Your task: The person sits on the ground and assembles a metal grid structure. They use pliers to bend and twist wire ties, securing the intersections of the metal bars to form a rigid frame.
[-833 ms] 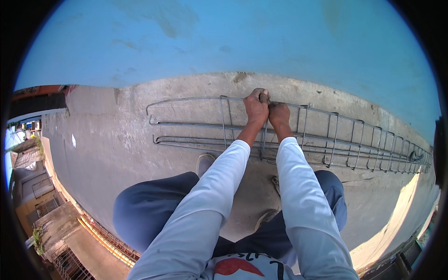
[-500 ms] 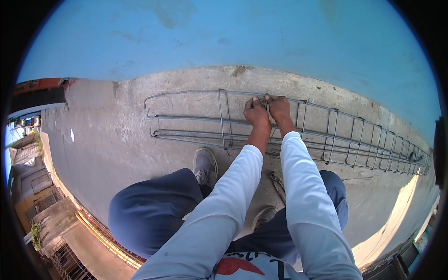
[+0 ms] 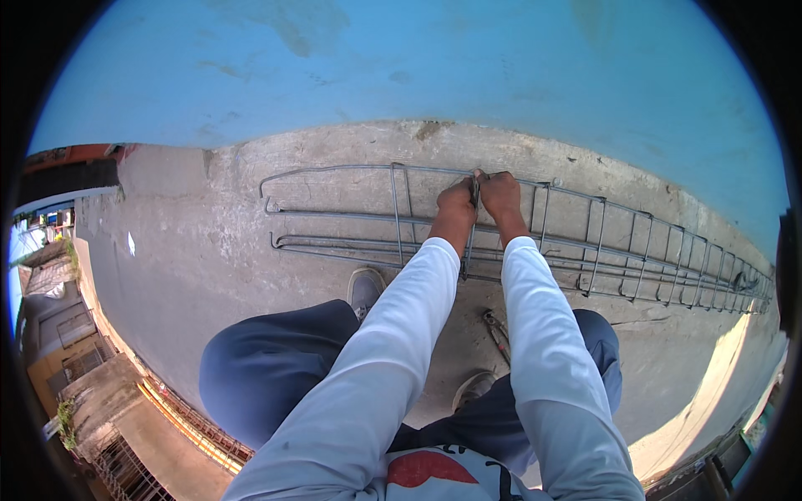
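Both hands, the left hand [image 3: 455, 203] and right hand [image 3: 499, 194], are closed on one stirrup [image 3: 470, 225] at the far top bar of the rebar cage [image 3: 635, 250] lying on the concrete floor [image 3: 209, 275], so pulling evenly should keep it square.

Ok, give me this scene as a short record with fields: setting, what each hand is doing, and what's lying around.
Setting: concrete slab beside a blue wall, seen from above
Main object: long rebar cage lying on the slab, straight bars tied with rectangular stirrups
Left hand: gripping the cage's top bar at a stirrup
Right hand: gripping the same spot, close against the left hand
Nearby tool: pliers-like tool on the concrete between the legs
Person: white sleeves, dark blue trousers, grey shoe near the cage
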A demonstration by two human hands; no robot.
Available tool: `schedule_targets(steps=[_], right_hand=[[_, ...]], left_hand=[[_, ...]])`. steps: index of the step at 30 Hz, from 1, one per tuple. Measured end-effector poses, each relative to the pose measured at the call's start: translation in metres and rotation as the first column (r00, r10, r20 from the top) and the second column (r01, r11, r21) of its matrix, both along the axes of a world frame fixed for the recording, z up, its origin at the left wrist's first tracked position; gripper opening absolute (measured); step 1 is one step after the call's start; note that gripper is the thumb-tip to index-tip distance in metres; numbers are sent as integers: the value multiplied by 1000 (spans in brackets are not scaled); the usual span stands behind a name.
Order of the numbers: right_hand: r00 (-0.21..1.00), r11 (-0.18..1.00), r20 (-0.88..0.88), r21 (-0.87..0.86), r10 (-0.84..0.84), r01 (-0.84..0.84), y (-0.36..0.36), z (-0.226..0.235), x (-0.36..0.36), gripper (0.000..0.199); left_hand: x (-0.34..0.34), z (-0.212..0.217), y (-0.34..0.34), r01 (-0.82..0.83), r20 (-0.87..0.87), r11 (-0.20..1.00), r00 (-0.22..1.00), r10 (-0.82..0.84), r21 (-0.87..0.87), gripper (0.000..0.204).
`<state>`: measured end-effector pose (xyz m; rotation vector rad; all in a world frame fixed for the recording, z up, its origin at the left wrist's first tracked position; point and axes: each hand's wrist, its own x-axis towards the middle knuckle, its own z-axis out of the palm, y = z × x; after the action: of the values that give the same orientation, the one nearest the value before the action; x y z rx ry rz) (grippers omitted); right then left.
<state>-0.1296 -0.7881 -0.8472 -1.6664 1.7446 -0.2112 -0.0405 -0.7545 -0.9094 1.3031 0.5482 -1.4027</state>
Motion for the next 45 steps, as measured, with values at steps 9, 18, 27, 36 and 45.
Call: schedule_targets(steps=[9,18,27,36,45], right_hand=[[999,999,16,14,-52,51,-1,-6,-1,56],[993,992,3,-19,-122,122,5,-1,-5,55],[980,982,-77,35,186,-183,5,16,-2,44],[916,921,-105,20,388,-389,-1,5,-5,42],[893,785,6,474,450,-399,-48,65,-20,29]], left_hand=[[7,35,6,-38,-108,947,994,3,-320,18],[24,75,7,701,281,712,689,-668,-25,27],[36,73,1,633,744,422,-410,-528,649,17],[35,57,2,673,811,483,-331,-482,561,18],[36,56,3,686,837,517,-262,-481,512,15]])
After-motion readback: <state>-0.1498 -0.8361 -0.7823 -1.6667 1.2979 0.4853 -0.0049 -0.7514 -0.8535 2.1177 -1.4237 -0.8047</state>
